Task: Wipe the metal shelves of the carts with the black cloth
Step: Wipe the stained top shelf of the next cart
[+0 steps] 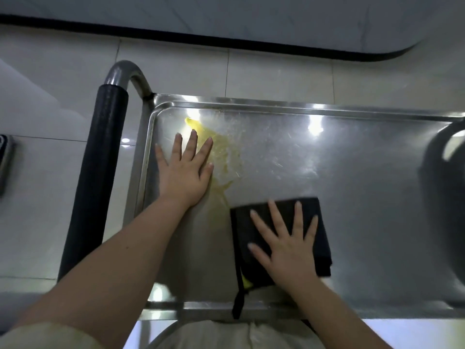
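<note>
The right hand [289, 243] lies flat with its fingers spread wide, pressing down on the folded black cloth [320, 250], gripping nothing. The cloth sits on the near part of the cart's top metal shelf [364, 197], and a thin black loop [237, 303] from it trails over the near rim. A bit of yellow shows under the cloth's near-left corner.

The left hand [185, 170] is also flat and spread, palm on the bare steel toward the shelf's left end, holding nothing. Just beside its fingers, a yellow smear [221, 152] runs from the far-left corner down toward the cloth.

The cart handle [98, 172], sleeved in black foam, runs along the left end. A dark rounded object [437, 197] cuts in at the right edge; I can't tell what it is. Pale floor tiles [276, 71] lie beyond.
</note>
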